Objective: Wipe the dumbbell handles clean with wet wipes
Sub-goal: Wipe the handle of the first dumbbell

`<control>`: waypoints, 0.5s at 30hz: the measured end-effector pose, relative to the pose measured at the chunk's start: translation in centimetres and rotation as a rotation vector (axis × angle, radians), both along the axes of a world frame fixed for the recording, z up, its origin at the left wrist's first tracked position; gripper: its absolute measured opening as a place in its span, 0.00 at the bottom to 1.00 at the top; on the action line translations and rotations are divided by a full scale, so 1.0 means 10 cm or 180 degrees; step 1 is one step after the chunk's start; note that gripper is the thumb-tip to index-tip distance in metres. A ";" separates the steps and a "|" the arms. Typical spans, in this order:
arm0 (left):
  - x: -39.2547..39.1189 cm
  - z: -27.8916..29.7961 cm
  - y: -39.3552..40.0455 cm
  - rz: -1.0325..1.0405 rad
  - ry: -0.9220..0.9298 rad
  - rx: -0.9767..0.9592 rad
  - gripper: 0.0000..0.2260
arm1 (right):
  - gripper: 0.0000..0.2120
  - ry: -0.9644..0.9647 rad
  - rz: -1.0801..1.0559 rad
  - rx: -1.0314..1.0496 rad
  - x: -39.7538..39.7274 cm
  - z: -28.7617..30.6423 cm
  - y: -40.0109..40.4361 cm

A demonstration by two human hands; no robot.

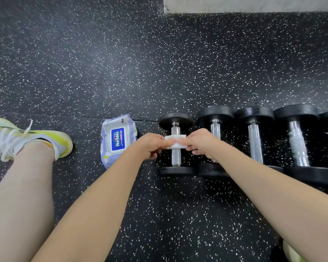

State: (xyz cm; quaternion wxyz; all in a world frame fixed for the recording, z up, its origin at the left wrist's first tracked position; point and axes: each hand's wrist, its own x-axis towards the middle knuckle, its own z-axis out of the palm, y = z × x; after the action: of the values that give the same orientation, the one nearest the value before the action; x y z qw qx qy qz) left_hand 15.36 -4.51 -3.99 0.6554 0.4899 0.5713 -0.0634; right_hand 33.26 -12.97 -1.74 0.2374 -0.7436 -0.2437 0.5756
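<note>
A row of several black dumbbells with knurled silver handles lies on the speckled rubber floor. Over the handle of the leftmost dumbbell (176, 156), a folded white wet wipe (175, 142) is stretched between my hands. My left hand (150, 144) pinches its left end and my right hand (199, 141) pinches its right end. The wipe hides the middle of that handle. To the left lies the wet wipe pack (117, 140), lavender with a blue label, lid closed. A dumbbell further right (297, 140) has a pale wrapping around its handle.
My left leg and a white-and-yellow sneaker (27, 138) sit at the left on the floor. A pale wall base (254, 4) runs along the top right. Another yellow-green shoe tip (292, 252) shows at the bottom right.
</note>
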 end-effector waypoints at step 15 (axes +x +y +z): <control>-0.14 0.12 -0.14 -0.1476 0.0341 -0.0251 0.15 | 0.17 -0.0414 0.1774 -0.0393 -0.03 0.10 -0.14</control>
State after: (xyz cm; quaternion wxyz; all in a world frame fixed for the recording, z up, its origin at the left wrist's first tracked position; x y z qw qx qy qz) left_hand 13.97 -5.90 -2.74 0.6108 0.5780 0.4745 -0.2603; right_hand 32.93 -14.33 -0.71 0.0082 -0.6964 -0.4178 0.5834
